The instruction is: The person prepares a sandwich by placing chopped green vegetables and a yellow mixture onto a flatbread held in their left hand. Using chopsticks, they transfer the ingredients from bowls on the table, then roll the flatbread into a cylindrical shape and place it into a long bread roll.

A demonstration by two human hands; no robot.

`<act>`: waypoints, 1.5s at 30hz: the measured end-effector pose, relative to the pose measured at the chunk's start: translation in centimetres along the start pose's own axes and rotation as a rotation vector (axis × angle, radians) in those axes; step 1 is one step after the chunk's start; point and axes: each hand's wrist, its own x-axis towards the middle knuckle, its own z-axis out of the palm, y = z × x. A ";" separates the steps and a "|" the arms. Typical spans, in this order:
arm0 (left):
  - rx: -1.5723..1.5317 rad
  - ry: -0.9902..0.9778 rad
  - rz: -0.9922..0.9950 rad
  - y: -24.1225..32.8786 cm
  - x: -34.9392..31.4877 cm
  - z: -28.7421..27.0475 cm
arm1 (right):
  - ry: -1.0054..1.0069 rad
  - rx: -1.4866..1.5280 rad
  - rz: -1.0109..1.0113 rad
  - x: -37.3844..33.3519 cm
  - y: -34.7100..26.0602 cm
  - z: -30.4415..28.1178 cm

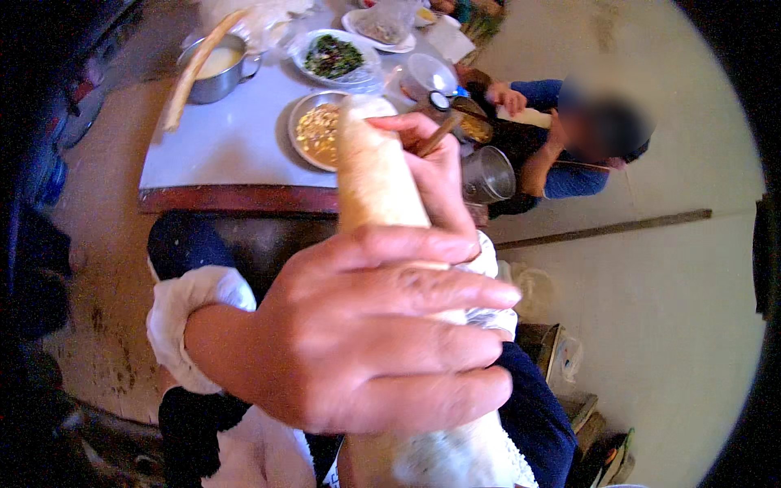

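A long pale roll [376, 175], which looks like a rolled flatbread, stands upright in front of me. My left hand [390, 325] wraps across its middle, the back of the hand toward me and the fingers pointing right. Behind the roll, my right hand [435, 167] closes near its upper end. A brown stick-like piece [439, 134] pokes out between the right fingers; its kind is unclear. Part of the right hand is hidden by the left. Below my left hand, a pale surface [439, 455] shows, but I cannot tell whether it belongs to the roll.
On the table [244, 154] ahead are a bowl of yellow chopped food [317, 130], a plate of dark greens [329, 58] and a metal pot [218, 77] with a long pale stick [199, 69] across it. A metal cup [486, 175] stands right. Another person [561, 142] there holds a pale roll.
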 end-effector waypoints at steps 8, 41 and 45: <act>0.038 -0.154 -0.056 1.3 0.5 -0.7 | -0.076 -0.042 -0.018 0.3 -0.9 -0.2; -0.020 0.101 -0.094 -0.1 -0.4 0.7 | -0.043 -0.104 -0.038 0.5 -1.2 -1.1; -0.041 0.155 -0.082 -0.6 -0.7 0.9 | -0.059 -0.097 -0.002 0.1 -1.3 -1.1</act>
